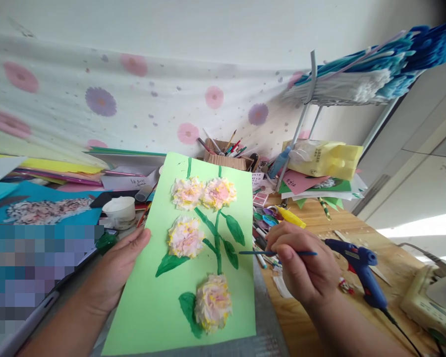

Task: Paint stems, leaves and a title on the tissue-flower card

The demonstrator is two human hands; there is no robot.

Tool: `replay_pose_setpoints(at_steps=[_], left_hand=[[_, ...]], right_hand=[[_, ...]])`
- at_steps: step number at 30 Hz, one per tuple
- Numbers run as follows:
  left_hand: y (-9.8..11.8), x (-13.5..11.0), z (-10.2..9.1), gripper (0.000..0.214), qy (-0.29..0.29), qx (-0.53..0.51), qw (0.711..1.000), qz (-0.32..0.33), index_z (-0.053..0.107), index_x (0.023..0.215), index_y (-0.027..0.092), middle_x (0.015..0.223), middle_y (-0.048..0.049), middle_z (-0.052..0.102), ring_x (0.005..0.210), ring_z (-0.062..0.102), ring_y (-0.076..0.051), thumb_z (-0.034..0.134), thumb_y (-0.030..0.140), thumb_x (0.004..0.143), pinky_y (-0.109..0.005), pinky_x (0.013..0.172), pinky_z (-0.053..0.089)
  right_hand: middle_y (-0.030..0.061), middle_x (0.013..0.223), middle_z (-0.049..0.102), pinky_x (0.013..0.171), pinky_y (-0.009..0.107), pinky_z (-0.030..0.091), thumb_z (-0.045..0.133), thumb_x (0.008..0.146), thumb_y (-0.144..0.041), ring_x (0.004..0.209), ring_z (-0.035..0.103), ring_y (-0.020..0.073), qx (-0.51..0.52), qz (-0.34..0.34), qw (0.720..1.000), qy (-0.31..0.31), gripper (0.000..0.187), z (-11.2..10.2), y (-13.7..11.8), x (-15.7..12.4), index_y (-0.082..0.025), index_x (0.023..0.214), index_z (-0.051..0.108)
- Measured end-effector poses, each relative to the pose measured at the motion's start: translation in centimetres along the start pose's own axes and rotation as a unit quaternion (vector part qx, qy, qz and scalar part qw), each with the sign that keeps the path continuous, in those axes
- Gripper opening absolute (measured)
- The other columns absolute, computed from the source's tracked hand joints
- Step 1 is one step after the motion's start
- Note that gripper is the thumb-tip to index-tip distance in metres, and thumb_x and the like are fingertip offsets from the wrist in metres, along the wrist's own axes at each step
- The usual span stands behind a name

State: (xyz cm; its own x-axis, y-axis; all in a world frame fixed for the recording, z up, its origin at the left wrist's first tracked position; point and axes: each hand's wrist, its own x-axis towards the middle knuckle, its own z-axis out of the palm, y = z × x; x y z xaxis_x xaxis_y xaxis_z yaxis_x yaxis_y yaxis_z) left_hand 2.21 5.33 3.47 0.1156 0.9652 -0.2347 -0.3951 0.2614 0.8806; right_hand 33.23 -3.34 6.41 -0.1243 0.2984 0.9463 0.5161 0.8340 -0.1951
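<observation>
My left hand (122, 265) grips the left edge of a light green sheet of card (141, 310), thumb on the front, and holds it tilted up. On the card are several ruffled pink, white and yellow paper flowers (187, 238), with dark green painted stems and leaves (235, 229). My right hand (306, 260) pinches a thin blue paintbrush (258, 253) lying nearly level. Its left end reaches over the card's right edge near a leaf; I cannot tell if it touches. The bristles are too small to make out.
A blue glue gun (369, 282) and a power strip (423, 302) lie on the right. Behind the card stands a cardboard pen box (225, 158). To the left are a white cup (119, 210) and a green paint pot (106, 243). Pipe cleaners (375, 74) fill a rack upper right.
</observation>
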Motion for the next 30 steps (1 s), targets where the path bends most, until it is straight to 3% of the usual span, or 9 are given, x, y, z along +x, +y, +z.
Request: replay_pose_setpoints(at_steps=[5, 10, 15, 22, 30], left_hand=[[0.3, -0.3, 0.7, 0.100, 0.008, -0.010, 1.000, -0.003, 0.084, 0.120, 0.020, 0.102, -0.0121, 0.090, 0.096, 0.086, -0.044, 0.118, 0.048, 0.030, -0.047, 0.079, 0.075], [0.4, -0.2, 1.1, 0.100, 0.018, -0.010, 1.000, 0.013, 0.084, 0.118, 0.022, 0.103, -0.0095, 0.090, 0.096, 0.087, -0.043, 0.117, 0.045, 0.027, -0.047, 0.078, 0.074], [0.6, -0.5, 1.5, 0.103, 0.038, -0.008, 0.999, 0.020, 0.084, 0.114, 0.019, 0.102, -0.0115, 0.090, 0.092, 0.087, -0.043, 0.118, 0.041, 0.019, -0.047, 0.075, 0.074], [0.6, -0.6, 1.6, 0.095, 0.022, -0.008, 0.999, 0.028, 0.084, 0.110, 0.021, 0.101, -0.0103, 0.090, 0.090, 0.087, -0.042, 0.118, 0.041, 0.024, -0.048, 0.075, 0.073], [0.2, 0.2, -0.1, 0.087, -0.022, -0.008, 1.000, 0.012, 0.083, 0.119, 0.022, 0.101, -0.0095, 0.090, 0.091, 0.087, -0.040, 0.117, 0.039, 0.041, -0.046, 0.075, 0.073]], right_hand=[[0.0004, 0.070, 0.066, 0.057, 0.035, 0.057, 0.056, 0.106, -0.015, 0.059, 0.066, 0.0191, 0.016, 0.009, 0.999, 0.037, 0.019, 0.2, 0.3, -0.6, -0.023, 0.092, 0.067], [0.0001, 0.068, 0.066, 0.057, 0.037, 0.056, 0.056, 0.108, -0.022, 0.058, 0.066, 0.0203, 0.004, 0.004, 0.996, 0.084, 0.021, 0.6, 0.9, -1.2, -0.024, 0.091, 0.069], [-0.0010, 0.067, 0.065, 0.056, 0.036, 0.054, 0.057, 0.107, -0.021, 0.056, 0.064, 0.0195, 0.000, -0.002, 0.997, 0.077, 0.021, 0.5, 1.0, -1.2, -0.025, 0.091, 0.069], [-0.0019, 0.067, 0.063, 0.055, 0.035, 0.052, 0.057, 0.106, -0.018, 0.054, 0.061, 0.0183, 0.007, -0.011, 0.997, 0.081, 0.020, 0.7, 1.2, -1.1, -0.025, 0.092, 0.069], [-0.0022, 0.065, 0.063, 0.057, 0.036, 0.052, 0.058, 0.106, -0.019, 0.055, 0.062, 0.0193, -0.019, -0.014, 0.993, 0.115, 0.021, 0.6, 1.5, -1.3, -0.025, 0.089, 0.069]])
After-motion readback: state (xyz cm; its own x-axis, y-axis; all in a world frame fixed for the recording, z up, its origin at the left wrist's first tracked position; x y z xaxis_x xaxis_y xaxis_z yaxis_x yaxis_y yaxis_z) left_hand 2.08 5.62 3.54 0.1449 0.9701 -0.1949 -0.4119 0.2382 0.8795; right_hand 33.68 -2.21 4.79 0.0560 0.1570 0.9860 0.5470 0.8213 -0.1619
